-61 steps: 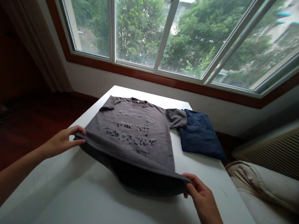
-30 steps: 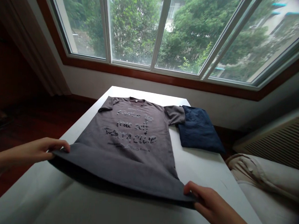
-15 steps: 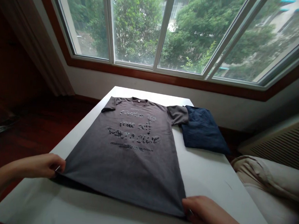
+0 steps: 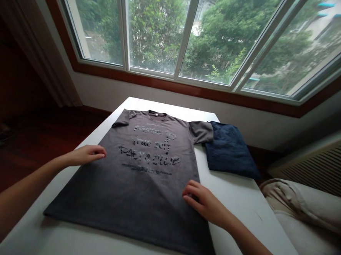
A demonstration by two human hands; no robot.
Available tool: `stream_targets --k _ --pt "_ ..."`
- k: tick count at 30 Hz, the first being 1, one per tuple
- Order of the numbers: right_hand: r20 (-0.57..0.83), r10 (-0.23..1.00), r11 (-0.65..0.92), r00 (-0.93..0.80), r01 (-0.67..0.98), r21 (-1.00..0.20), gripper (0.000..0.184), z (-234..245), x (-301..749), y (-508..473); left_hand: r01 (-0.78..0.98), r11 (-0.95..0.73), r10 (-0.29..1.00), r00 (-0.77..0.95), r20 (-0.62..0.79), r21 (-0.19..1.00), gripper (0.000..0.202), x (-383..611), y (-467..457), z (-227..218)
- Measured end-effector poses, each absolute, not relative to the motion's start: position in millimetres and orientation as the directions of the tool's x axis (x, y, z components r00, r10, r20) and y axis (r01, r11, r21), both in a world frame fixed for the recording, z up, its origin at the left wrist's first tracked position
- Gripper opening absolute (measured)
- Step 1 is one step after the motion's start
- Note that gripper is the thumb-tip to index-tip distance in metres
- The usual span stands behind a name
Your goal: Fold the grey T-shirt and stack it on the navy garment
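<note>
A dark grey T-shirt (image 4: 143,195) with dark printed lettering lies spread flat on the white table (image 4: 231,208). Its collar faces the window and its hem runs along the near side. Over the shirt's left edge, about halfway up, is my left hand (image 4: 88,155), loosely curled with a gap between thumb and fingers and holding nothing. Lower down, my right hand (image 4: 199,198) is at the right edge, empty, thumb and fingers apart. Whether either hand touches the fabric I cannot tell. The right sleeve reaches a folded navy blue garment (image 4: 229,150).
Beyond the table are a wall and a wide window (image 4: 153,34) with a brown frame. A curtain (image 4: 45,50) hangs at the left. Light-coloured cushion-like fabric (image 4: 304,205) sits close to the table's right edge, below a slatted panel (image 4: 324,160).
Both hands have let go of the hem corners and moved up along the shirt's sides, away from me. The hem, lifted before at the left, now lies flat on the table.
</note>
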State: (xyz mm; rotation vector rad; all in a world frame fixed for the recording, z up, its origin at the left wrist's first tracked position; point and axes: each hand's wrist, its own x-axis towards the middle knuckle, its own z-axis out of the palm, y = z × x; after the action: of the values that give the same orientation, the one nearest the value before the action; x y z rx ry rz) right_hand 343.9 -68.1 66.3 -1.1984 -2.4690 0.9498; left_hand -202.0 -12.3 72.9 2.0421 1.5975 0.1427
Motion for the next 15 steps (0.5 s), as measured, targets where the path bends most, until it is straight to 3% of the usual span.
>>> stream_targets --k 5,9,15 --pt "0.162 0.795 0.564 -0.585 0.613 -0.554 0.025 25 314 2 0.932 -0.306 0.952 0.3 0.059 0.195 0.038 -175 87 29" --pt "0.222 0.819 0.571 -0.53 0.706 -0.419 0.037 2 300 60 0.98 -0.194 0.964 0.182 0.195 0.044 0.04 -162 151 3" --pt "0.186 0.88 0.472 -0.438 0.851 -0.231 0.054 -18 299 107 0.997 0.073 0.978 -0.065 0.2 -0.033 0.048 -150 205 -11"
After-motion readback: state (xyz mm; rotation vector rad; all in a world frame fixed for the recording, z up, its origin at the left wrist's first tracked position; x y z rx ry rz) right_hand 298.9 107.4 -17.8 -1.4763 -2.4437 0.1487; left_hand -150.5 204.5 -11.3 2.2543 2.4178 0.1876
